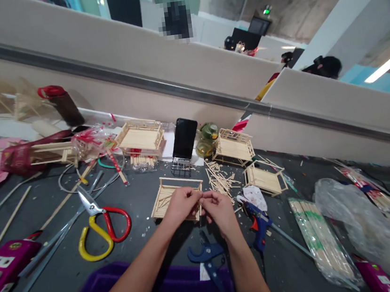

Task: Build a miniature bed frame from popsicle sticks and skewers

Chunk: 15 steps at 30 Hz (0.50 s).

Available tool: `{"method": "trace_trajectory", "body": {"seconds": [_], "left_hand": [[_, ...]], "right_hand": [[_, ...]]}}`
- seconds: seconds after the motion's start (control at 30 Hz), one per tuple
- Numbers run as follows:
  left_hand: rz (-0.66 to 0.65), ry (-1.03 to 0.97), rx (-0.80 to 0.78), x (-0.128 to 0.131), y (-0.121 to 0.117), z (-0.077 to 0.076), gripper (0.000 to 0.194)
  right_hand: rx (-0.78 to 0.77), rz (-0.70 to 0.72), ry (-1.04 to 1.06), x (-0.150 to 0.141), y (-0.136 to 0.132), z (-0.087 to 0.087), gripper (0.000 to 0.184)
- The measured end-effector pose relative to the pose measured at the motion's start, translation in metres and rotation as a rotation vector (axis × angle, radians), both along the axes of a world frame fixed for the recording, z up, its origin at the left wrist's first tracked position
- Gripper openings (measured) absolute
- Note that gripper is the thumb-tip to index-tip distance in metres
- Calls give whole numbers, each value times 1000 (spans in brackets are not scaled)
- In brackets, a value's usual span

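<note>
My left hand (184,206) and my right hand (219,209) meet over the near edge of a small flat frame of thin wooden sticks (167,194) lying on the dark table. Both hands pinch a short thin wooden stick (200,196) between their fingertips, held level just above the frame's right corner. A loose pile of cut sticks (220,178) lies just beyond my right hand. A blue cutter (206,254) rests on the table between my forearms.
Red-and-yellow shears (100,224) lie to the left, a blue glue gun (259,221) to the right. Finished stick trays (140,137) (234,147) (266,179), a phone on a wire stand (184,140), bagged skewers (316,240) and a pink power strip (4,269) surround them.
</note>
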<state>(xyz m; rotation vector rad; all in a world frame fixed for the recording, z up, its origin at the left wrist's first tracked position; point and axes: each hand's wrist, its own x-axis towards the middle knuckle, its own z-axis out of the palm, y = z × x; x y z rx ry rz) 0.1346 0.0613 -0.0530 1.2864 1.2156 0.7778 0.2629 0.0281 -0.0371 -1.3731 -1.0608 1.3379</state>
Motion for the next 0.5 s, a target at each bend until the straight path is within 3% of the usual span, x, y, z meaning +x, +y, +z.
{"method": "trace_trajectory", "body": {"seconds": [0.2,0.33,0.5], "left_hand": [[104,197,175,-14,-9,21,26],[101,642,455,-49,-23,34,17],[15,992,567,-81,-33,31,19]], "right_hand": [[-18,-27,-6,1,1,-2,25],[-25,-45,12,1,1,-4,24],[-20,-42,17,1,1,-3,24]]}}
